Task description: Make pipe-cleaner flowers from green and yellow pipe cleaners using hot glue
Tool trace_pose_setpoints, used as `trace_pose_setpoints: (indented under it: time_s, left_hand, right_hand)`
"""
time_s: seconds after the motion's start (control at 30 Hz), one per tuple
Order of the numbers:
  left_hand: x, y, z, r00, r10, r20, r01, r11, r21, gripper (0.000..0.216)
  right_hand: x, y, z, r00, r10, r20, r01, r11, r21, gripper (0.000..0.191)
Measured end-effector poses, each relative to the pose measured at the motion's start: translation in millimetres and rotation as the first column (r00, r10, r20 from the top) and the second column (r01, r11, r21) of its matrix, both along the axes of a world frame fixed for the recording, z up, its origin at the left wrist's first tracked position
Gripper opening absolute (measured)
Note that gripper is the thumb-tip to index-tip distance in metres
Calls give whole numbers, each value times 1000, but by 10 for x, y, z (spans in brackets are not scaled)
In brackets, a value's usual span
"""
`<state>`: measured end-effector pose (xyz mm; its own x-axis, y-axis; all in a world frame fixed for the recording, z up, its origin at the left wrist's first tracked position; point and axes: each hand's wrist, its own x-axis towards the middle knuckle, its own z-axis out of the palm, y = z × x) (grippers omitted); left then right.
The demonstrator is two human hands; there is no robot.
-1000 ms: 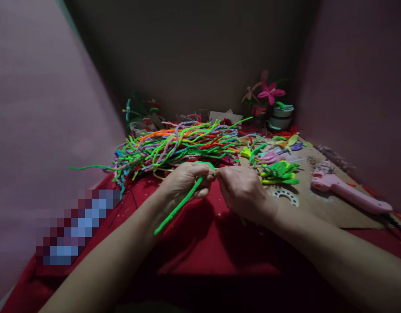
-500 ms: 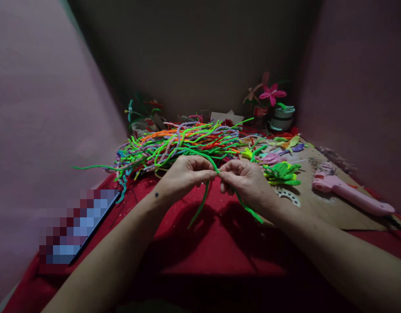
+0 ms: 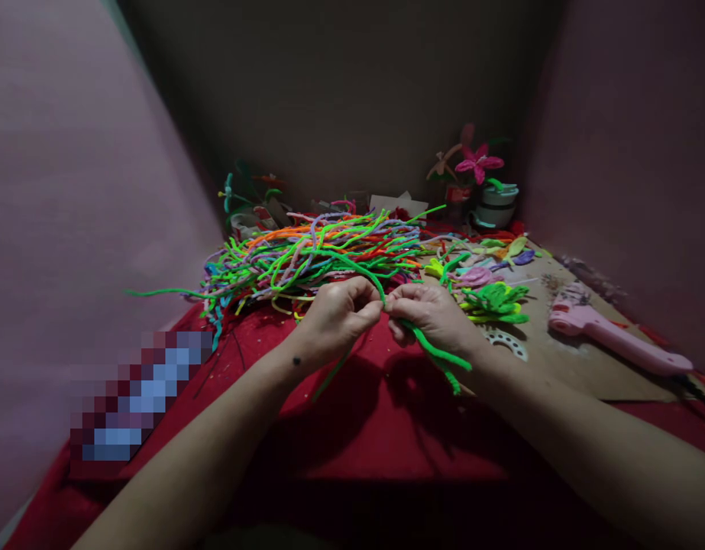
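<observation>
Green pipe cleaners (image 3: 444, 353) are pinched between my two hands, with ends sticking out below both of them. My left hand (image 3: 346, 309) is closed on them at the fingertips, and one green end hangs under its wrist side. My right hand (image 3: 429, 313) grips them beside it, thumb against fingers, the two hands nearly touching. Two green ends come out under my right palm. The exact point where the strands meet is hidden by my fingers. Just behind my hands lies a large heap of pipe cleaners (image 3: 306, 252) in many colours.
On the right, a brown board (image 3: 581, 374) bears a pink glue gun (image 3: 621, 336), green looped leaves (image 3: 498, 303) and a white perforated piece (image 3: 509, 344). Pipe-cleaner flowers (image 3: 479, 163) and a pale pot (image 3: 494, 206) stand behind. A blurred-out flat device (image 3: 151, 393) lies left on the red cloth (image 3: 357, 451).
My left hand has turned and curled its fingers more tightly. A second green end now shows beneath my right hand, and the end under my left hand has shifted left.
</observation>
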<state>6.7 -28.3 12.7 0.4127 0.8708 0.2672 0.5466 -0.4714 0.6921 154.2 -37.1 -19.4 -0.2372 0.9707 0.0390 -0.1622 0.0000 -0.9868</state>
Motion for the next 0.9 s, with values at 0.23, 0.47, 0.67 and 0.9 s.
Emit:
trace_pose_setpoints:
  time_s: [0.23, 0.47, 0.67, 0.9]
  left_hand:
    - [-47, 37, 54, 999, -2, 44, 11, 979, -203, 17]
    - [-81, 56, 89, 996, -47, 82, 66, 966, -250, 21]
    - [-54, 19, 49, 999, -32, -10, 33, 999, 15, 16]
    - [-42, 9, 34, 998, -20, -64, 26, 996, 90, 20]
  right_hand:
    - [44, 85, -59, 989, 112, -96, -116, 992, -43, 18]
    - [72, 107, -36, 996, 68, -58, -72, 995, -62, 21]
    - [66, 77, -16, 999, 7, -37, -7, 1000, 12, 16]
    - [43, 17, -8, 999, -14, 49, 8, 993, 116, 11]
